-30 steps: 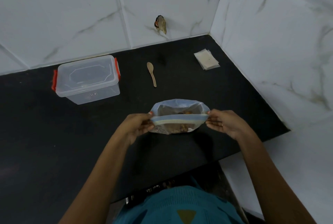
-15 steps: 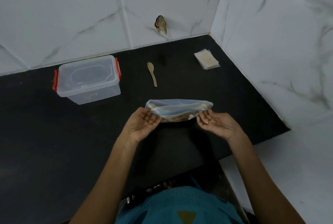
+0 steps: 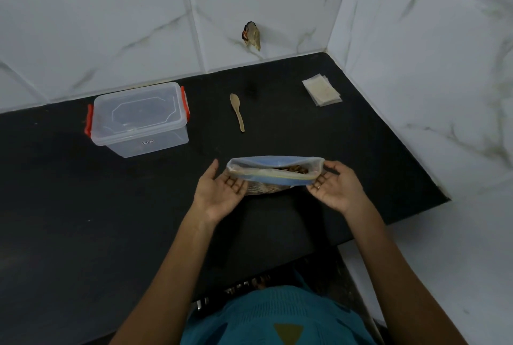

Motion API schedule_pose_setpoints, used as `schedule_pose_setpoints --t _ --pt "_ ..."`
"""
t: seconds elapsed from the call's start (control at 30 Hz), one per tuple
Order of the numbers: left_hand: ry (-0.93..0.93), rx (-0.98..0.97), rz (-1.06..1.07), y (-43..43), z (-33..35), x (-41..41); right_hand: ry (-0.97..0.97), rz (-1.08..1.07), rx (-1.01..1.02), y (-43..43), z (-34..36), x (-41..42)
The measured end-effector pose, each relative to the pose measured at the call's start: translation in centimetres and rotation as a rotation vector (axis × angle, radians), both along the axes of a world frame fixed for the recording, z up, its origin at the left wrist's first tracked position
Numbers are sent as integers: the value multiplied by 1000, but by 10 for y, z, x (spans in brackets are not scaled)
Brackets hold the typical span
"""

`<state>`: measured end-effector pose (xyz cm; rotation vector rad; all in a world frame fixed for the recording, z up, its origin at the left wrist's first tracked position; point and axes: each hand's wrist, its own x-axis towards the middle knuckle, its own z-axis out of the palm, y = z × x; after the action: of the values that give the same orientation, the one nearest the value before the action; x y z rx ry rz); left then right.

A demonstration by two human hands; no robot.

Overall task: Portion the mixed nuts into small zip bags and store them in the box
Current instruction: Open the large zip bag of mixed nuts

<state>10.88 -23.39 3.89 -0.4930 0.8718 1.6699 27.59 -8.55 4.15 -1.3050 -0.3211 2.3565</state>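
A large zip bag of mixed nuts (image 3: 273,163) with a blue zip strip stands on the black counter (image 3: 319,136) in front of me, its mouth slightly apart and brown nuts showing inside. My left hand (image 3: 219,192) is palm up with its fingertips curled against the bag's left end. My right hand (image 3: 337,189) is also palm up and grips the right end. A clear plastic box (image 3: 138,119) with red latches and its lid on sits at the back left. A stack of small empty zip bags (image 3: 321,89) lies at the back right.
A wooden spoon (image 3: 238,112) lies between the box and the small bags. White marble-look tiled walls close the back and right sides, with a small object (image 3: 252,36) stuck on the back wall. The counter's front edge ends just before my body.
My hands turned from palms down to palms up at the bag's ends. The bag's mouth flattened, then parted slightly again, and the bag shifted a little away from me.
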Motion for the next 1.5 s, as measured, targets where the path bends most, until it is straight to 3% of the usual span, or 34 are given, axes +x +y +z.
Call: schedule_pose_setpoints --t 0.17,0.33,0.5,0.63,0.73,0.8,0.9,1.1,1.27,1.4,1.5 --pt "65 -45 -117 -6 -2 -2 -103 158 40 3 1 8" --pt "80 -112 -149 -4 5 -4 -92 130 -35 2 2 8" --pt "287 -175 -271 -4 1 -4 -140 199 98 6 3 11" --pt "628 -362 -347 -5 0 -3 -328 356 408 5 4 13" --pt "986 -466 -428 -5 1 -1 -604 426 703 0 6 10" --pt "1216 -543 -472 -4 1 1 -880 511 1009 -2 3 9" --pt "1429 -578 -482 0 1 5 -1123 635 1346 -4 2 7" --pt "1580 -657 -535 4 2 7 -982 946 1552 10 1 12" --pt "1725 -739 -616 4 5 5 -1011 827 1708 8 1 16" --pt "1717 -700 -609 3 11 -7 -817 664 1476 18 4 19" --pt "1718 -616 -622 5 14 -13 -755 730 1373 30 11 20"
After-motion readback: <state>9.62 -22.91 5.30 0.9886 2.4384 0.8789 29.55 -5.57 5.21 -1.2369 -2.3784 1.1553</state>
